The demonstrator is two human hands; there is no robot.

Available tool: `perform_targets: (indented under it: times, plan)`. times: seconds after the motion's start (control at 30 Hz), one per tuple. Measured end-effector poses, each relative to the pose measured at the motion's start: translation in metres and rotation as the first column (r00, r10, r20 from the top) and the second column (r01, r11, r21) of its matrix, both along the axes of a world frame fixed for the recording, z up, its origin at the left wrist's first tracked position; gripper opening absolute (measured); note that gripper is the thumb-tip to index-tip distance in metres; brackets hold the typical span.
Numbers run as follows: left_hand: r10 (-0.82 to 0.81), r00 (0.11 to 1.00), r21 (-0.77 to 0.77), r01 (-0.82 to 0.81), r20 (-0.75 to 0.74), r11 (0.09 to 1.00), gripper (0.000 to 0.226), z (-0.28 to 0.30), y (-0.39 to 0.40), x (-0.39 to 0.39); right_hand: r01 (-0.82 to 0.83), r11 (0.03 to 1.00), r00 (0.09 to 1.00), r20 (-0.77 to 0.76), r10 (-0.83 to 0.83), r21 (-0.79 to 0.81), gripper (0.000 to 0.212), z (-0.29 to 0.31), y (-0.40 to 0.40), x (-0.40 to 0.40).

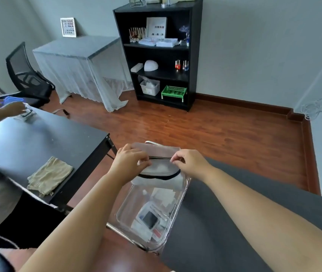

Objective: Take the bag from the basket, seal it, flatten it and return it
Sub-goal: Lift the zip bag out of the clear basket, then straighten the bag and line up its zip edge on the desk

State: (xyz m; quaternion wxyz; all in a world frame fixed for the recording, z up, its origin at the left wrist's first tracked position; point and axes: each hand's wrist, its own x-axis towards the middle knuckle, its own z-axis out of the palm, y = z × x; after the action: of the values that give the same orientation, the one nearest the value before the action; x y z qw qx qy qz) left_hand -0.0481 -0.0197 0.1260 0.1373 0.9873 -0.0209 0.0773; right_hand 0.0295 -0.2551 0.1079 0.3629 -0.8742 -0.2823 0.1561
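Observation:
A grey-pink fabric bag point(157, 151) with a black zipper is held up over the far end of a clear plastic basket point(183, 195). My left hand point(130, 160) pinches the bag's left end at the zipper. My right hand point(188, 161) pinches the zipper's right end, fingertips on what looks like the pull. The bag's mouth gapes open below the zipper line, showing a pale lining. Inside the basket lie several small packets, papers and a dark-screened device.
A dark grey surface point(254, 222) lies to the right of the basket. A black table point(44, 138) on the left carries a folded beige cloth point(50, 175). Another person's hands point(3, 108) work at its far end. A black shelf unit point(160, 54) stands against the wall.

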Motion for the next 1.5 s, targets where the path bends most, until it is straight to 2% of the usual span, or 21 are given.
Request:
perform_targets:
  times: [0.1, 0.23, 0.43, 0.7, 0.87, 1.03, 1.1, 1.17, 1.23, 1.27, 1.3, 1.37, 1.47, 1.5]
  plan:
    - [-0.050, 0.971, 0.003, 0.050, 0.233, 0.999, 0.014, 0.026, -0.025, -0.003, 0.011, 0.997, 0.992, 0.122, -0.020, 0.076, 0.013, 0.037, -0.033, -0.003]
    - [-0.130, 0.927, 0.006, 0.137, 0.351, 0.991, 0.015, 0.049, -0.077, -0.002, 0.057, 0.997, 0.969, 0.237, -0.069, 0.057, 0.012, 0.068, -0.088, -0.013]
    - [-0.238, 0.903, -0.015, 0.260, 0.359, 0.966, 0.017, 0.058, -0.163, 0.004, 0.224, 0.973, 0.942, 0.247, -0.229, 0.049, 0.014, 0.077, -0.173, -0.039]
    - [-0.357, 0.879, -0.117, 0.410, 0.317, 0.905, 0.014, 0.053, -0.289, -0.002, 0.434, 0.901, 0.869, 0.258, -0.423, 0.018, 0.026, 0.067, -0.286, -0.068]
    - [-0.420, 0.860, -0.125, 0.469, 0.289, 0.874, 0.016, 0.039, -0.344, -0.014, 0.520, 0.854, 0.838, 0.184, -0.514, 0.015, 0.031, 0.051, -0.340, -0.092]
    - [-0.433, 0.857, -0.171, 0.488, 0.280, 0.856, 0.017, 0.020, -0.374, -0.033, 0.655, 0.748, 0.740, 0.112, -0.664, 0.108, 0.034, 0.028, -0.366, -0.117]
    - [-0.427, 0.861, -0.206, 0.488, 0.277, 0.849, 0.018, 0.009, -0.384, -0.046, 0.728, 0.656, 0.663, 0.041, -0.747, 0.199, 0.043, 0.018, -0.371, -0.127]
    - [-0.421, 0.865, -0.228, 0.483, 0.274, 0.845, 0.018, -0.001, -0.394, -0.059, 0.836, 0.467, 0.522, -0.157, -0.838, 0.288, 0.053, 0.009, -0.373, -0.139]
    - [-0.405, 0.877, -0.263, 0.467, 0.259, 0.844, 0.018, -0.009, -0.402, -0.072, 0.937, 0.248, 0.338, -0.452, -0.826, 0.247, 0.056, -0.001, -0.370, -0.149]
    - [-0.395, 0.883, -0.286, 0.458, 0.253, 0.842, 0.019, -0.012, -0.406, -0.079, 0.969, 0.170, 0.245, -0.588, -0.771, 0.181, 0.054, -0.008, -0.368, -0.153]
    - [-0.385, 0.887, -0.310, 0.452, 0.254, 0.836, 0.019, -0.014, -0.410, -0.086, 0.984, 0.132, 0.178, -0.690, -0.702, 0.119, 0.049, -0.013, -0.366, -0.157]
    - [-0.390, 0.884, -0.341, 0.460, 0.258, 0.820, 0.021, -0.017, -0.418, -0.099, 0.986, 0.158, 0.142, -0.797, -0.587, 0.059, 0.030, -0.018, -0.360, -0.164]
    - [-0.441, 0.853, -0.316, 0.516, 0.281, 0.797, 0.020, -0.020, -0.426, -0.114, 0.953, 0.297, 0.213, -0.826, -0.521, 0.058, 0.012, -0.025, -0.352, -0.170]
    - [-0.467, 0.835, -0.291, 0.542, 0.291, 0.788, 0.020, -0.019, -0.427, -0.117, 0.947, 0.312, 0.237, -0.832, -0.501, 0.082, 0.010, -0.025, -0.350, -0.171]
